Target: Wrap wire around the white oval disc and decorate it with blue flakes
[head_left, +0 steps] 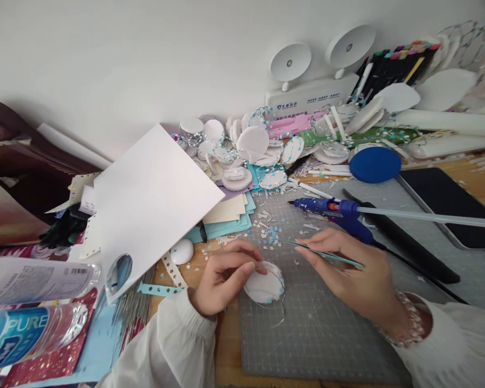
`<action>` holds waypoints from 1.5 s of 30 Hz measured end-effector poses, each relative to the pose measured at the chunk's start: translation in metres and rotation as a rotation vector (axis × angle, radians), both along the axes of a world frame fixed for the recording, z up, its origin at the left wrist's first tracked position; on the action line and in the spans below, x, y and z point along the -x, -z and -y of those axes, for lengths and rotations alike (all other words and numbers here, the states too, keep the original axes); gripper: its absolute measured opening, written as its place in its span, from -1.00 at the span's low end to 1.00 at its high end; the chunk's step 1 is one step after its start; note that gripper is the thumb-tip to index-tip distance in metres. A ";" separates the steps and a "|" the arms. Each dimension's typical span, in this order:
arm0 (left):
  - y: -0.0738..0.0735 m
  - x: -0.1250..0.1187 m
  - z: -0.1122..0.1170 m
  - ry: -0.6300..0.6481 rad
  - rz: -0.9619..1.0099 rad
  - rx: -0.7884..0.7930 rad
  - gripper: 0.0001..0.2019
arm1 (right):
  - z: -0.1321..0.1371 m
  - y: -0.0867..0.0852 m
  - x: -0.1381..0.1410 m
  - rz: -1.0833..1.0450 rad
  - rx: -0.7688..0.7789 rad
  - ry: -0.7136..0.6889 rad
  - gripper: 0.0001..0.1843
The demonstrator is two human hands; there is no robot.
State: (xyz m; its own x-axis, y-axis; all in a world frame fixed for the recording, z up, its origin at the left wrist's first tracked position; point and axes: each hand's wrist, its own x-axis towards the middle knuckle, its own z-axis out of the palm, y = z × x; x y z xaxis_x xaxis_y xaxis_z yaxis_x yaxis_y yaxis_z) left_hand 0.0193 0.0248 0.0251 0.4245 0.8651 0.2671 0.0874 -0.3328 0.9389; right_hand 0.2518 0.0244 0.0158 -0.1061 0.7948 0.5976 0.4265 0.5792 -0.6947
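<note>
My left hand (222, 277) curls its fingers around a small white round disc (264, 288) that rests on the grey cutting mat (319, 334). A thin clear ring hangs at the disc's edge. My right hand (353, 275) pinches teal tweezers (327, 253), whose tip points left toward a scatter of tiny blue flower cut-outs (271, 235). Both wrists wear white sleeves, and a beaded bracelet is on my right one.
A blue hot glue gun (335, 209) with a clear stick lies behind my right hand. A heap of white discs (246, 148), a blue round pad (375, 164), a dark tablet (448, 207), white card (153, 199), coloured paper and plastic bottles (28, 328) crowd the desk.
</note>
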 end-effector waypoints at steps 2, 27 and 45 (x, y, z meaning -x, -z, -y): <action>0.000 -0.003 0.001 0.073 -0.040 -0.012 -0.73 | -0.002 0.000 0.001 0.028 -0.019 -0.009 -0.83; 0.010 -0.010 0.002 -0.171 -0.183 -0.117 -0.88 | 0.005 -0.002 0.005 -0.066 0.041 -0.041 -0.83; 0.007 -0.009 0.001 -0.257 -0.143 -0.077 -0.87 | -0.005 0.013 0.008 0.148 -0.001 -0.006 -0.82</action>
